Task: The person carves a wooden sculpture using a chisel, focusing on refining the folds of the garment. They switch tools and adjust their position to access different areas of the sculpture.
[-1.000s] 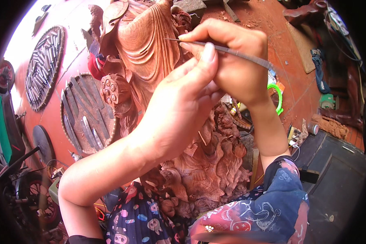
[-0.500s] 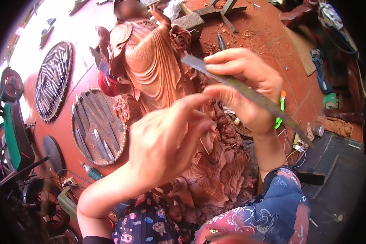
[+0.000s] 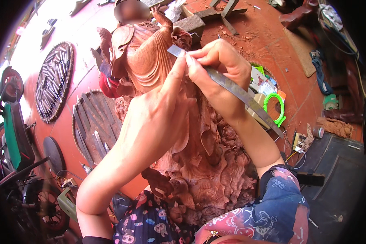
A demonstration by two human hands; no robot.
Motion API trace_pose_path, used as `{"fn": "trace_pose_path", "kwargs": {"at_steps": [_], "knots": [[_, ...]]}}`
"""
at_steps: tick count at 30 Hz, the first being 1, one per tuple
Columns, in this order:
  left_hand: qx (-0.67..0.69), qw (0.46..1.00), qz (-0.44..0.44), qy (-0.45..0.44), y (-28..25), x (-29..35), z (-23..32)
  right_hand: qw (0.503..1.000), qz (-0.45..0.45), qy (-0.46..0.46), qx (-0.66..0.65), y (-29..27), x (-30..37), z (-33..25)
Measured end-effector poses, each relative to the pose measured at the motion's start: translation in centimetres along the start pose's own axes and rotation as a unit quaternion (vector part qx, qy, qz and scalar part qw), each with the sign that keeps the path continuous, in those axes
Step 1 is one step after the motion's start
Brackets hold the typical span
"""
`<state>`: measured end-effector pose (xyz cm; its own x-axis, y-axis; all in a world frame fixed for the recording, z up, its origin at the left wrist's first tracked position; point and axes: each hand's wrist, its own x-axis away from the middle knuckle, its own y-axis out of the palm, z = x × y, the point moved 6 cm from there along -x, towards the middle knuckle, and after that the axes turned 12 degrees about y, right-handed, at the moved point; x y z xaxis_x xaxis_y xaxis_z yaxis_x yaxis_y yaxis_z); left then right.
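Observation:
A long, flat metal carving chisel [image 3: 236, 90] with a bright end slants across my right hand [image 3: 227, 73], whose fingers and thumb close around it near that end. My left hand [image 3: 152, 116] reaches over from the left, its index finger stretched to the chisel's bright end. The other left fingers are apart from the tool and partly hidden behind the hand. Beneath both hands a reddish-brown carved wooden statue [image 3: 146, 59] with draped robes lies stretched away from me. Its densely carved lower part [image 3: 203, 183] is close to my lap.
On the left, one round woven tray [image 3: 72, 61] bears many metal tools; another tray [image 3: 74, 132] holds flat blades. A motorbike [image 3: 18, 138] stands far left. At right are a bright green ring [image 3: 281, 116], a power strip [image 3: 299, 140] and a dark panel [image 3: 333, 183]. Wood offcuts [image 3: 191, 24] lie beyond.
My right hand has moved left and the chisel's bright end with it. My left index finger has come up from below the chisel to its end. The green ring now shows more fully.

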<state>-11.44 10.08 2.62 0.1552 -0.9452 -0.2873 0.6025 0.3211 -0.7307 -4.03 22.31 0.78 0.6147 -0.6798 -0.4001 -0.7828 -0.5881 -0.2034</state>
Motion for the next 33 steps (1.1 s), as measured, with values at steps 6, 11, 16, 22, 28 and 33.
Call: {"fn": "trace_pose_path", "kwargs": {"at_steps": [6,11,16,22,28,33], "knots": [[-0.013,0.999,-0.033,-0.020,0.5,0.9,0.0,0.999,-0.016,-0.031,0.033,0.1,0.8,-0.4],[0.004,0.999,-0.035,-0.038,-0.2,-0.3,0.2,1.000,0.021,0.008,0.013,0.2,-0.2,-0.3],[0.022,0.999,-0.030,-0.025,0.5,1.0,0.5,0.999,0.013,-0.039,0.023,0.2,0.6,-1.0],[0.027,0.999,-0.023,-0.017,0.2,1.0,0.3,0.993,-0.028,-0.073,0.085,0.5,0.6,-1.9],[0.052,0.999,-0.017,-0.001,0.1,0.8,0.3,0.995,0.014,-0.066,0.072,0.5,-0.3,-2.2],[0.073,0.997,-0.018,0.009,0.7,2.3,1.0,0.994,-0.053,-0.034,0.093,0.1,1.0,-2.7]]}}
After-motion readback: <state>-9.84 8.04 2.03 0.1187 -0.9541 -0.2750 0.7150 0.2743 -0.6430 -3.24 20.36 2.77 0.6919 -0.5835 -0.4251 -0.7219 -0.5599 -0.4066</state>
